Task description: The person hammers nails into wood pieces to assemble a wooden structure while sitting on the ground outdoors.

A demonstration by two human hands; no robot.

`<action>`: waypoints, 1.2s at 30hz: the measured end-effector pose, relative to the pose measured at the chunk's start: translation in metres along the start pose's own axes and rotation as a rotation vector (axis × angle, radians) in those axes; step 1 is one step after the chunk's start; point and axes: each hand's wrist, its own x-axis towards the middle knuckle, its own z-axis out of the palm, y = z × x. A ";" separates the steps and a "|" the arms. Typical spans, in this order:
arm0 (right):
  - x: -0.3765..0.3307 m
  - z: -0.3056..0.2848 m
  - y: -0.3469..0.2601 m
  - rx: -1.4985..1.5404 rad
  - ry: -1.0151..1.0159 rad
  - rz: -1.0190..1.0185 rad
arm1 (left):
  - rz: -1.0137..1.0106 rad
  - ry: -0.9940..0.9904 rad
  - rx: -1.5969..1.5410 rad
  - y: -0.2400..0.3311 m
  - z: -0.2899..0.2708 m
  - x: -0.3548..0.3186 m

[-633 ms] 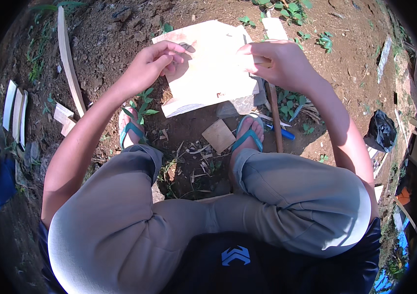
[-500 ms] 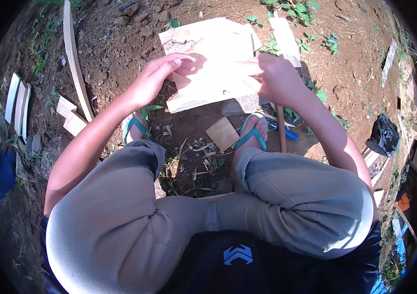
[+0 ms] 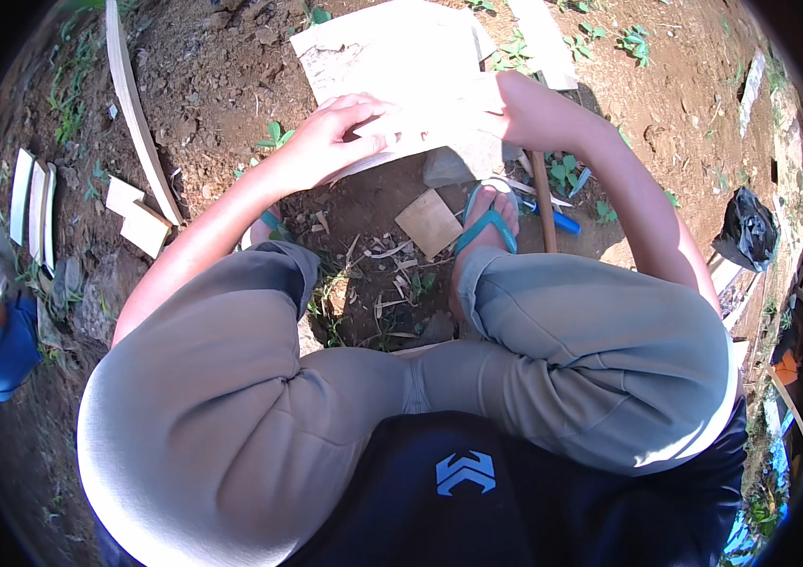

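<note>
A pale, broad wooden board (image 3: 392, 47), bleached by sunlight, lies in front of my feet with a grey stone (image 3: 453, 168) under its near edge. My left hand (image 3: 340, 137) is over the board's near left corner, its fingers curled and its thumb reaching rightward. Across from it, my right hand (image 3: 524, 111) is at the board's right side, fingertips pressed together and pointing left. Glare between the hands hides what either one grips.
A small square wood piece (image 3: 428, 224) lies among shavings between my sandalled feet. To its right are a brown stick (image 3: 543, 198) and a blue-handled tool (image 3: 562, 221). Wooden strips (image 3: 33, 208) and a long slat (image 3: 137, 113) lie left; a black plastic bag (image 3: 747, 231) is right.
My left hand has moved right, toward the board's near edge, and its fingers have curled more. The right hand stays close to the board's right side. The whole view has shifted slightly.
</note>
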 end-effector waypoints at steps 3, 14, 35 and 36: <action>0.009 0.004 0.021 -0.016 0.009 0.010 | -0.029 -0.037 0.053 0.008 0.002 0.001; -0.007 -0.015 0.012 0.098 0.061 0.030 | -0.140 -0.030 -0.234 0.000 -0.003 -0.005; -0.004 -0.003 0.024 0.300 0.327 0.149 | -0.184 0.180 -0.631 -0.005 -0.005 0.003; -0.008 0.000 0.032 0.253 0.328 0.139 | -0.121 0.137 -0.562 -0.008 -0.003 0.003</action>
